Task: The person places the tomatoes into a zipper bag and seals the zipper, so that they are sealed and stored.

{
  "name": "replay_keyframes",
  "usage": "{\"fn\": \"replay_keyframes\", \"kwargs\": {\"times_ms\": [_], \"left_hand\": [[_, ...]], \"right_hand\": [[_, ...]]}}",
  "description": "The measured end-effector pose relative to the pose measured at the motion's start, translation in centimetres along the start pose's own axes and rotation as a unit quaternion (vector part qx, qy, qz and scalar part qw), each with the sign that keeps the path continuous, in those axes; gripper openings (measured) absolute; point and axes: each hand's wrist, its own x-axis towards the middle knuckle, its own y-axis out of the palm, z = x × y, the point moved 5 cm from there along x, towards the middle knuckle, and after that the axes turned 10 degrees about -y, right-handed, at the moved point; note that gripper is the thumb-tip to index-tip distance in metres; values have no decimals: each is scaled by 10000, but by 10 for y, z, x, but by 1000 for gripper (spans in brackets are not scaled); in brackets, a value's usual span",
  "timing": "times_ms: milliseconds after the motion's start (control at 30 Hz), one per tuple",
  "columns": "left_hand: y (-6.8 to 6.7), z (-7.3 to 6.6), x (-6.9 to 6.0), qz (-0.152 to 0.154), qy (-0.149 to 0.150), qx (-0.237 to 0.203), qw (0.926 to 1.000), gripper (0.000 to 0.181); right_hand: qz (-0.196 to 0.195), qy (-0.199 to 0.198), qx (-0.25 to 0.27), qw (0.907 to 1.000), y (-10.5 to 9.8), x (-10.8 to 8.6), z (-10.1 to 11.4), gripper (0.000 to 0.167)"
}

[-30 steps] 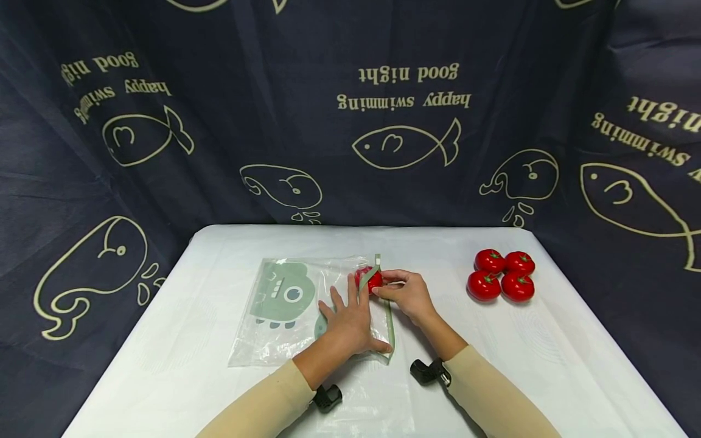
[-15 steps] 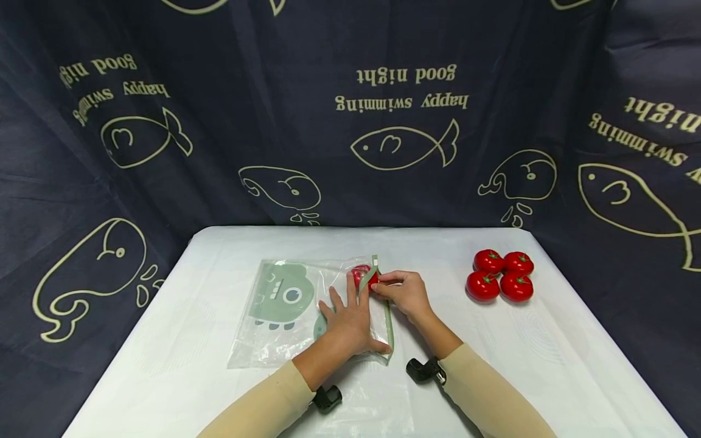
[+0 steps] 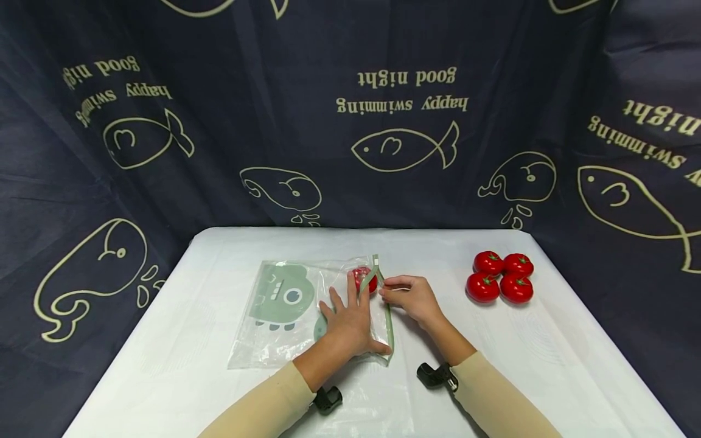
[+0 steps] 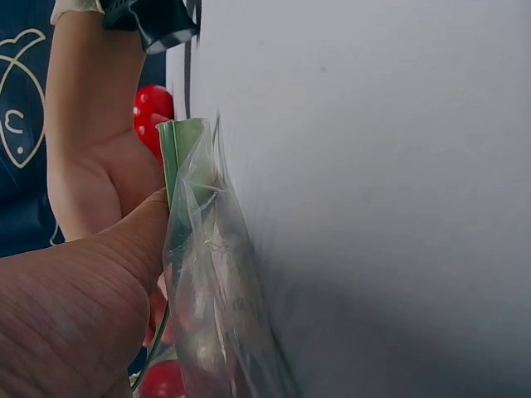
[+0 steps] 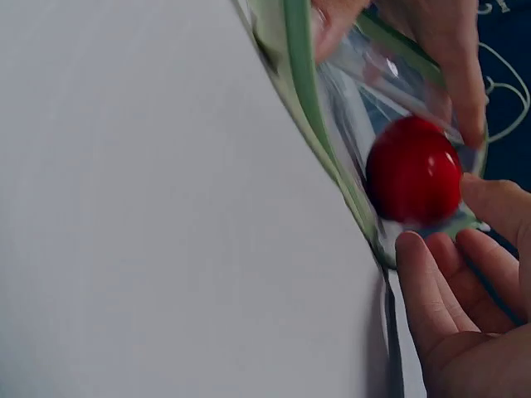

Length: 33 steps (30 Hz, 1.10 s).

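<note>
A clear zip bag [image 3: 292,274] with a green dinosaur print lies flat, its green-edged mouth facing right. One glossy red tomato [image 5: 413,170] sits just inside the mouth. My left hand [image 3: 347,322] lies across the bag with fingers spread; in the right wrist view its finger and thumb are at the raised upper edge of the mouth. My right hand [image 3: 417,299] is just outside the mouth with fingers loosely bent. In the right wrist view its thumb is close to the tomato, and whether they touch is unclear.
Several more red tomatoes [image 3: 501,277] stand grouped at the right of the white table [image 3: 449,249]. Behind the table hangs a dark cloth [image 3: 306,134] with fish and whale drawings. Another clear sheet [image 3: 367,404] lies flat near the front.
The tomato has gone slightly left, farther into the bag mouth. My right hand has let go of it and drawn back a little to the right. My left hand has stayed put.
</note>
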Motion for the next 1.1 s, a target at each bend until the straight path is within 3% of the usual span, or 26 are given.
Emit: {"fn": "replay_keyframes", "kwargs": {"times_ms": [533, 833, 1100], "left_hand": [[1, 1, 0, -26, -20, 78, 10000, 148], [-1, 1, -4, -99, 46, 73, 9999, 147], [0, 1, -4, -140, 101, 96, 9998, 146]], "right_hand": [[-298, 174, -187, 9992, -69, -37, -4, 46], [-697, -434, -688, 9943, -99, -57, 8, 46], [-1556, -949, -960, 9786, -133, -75, 20, 36]]}}
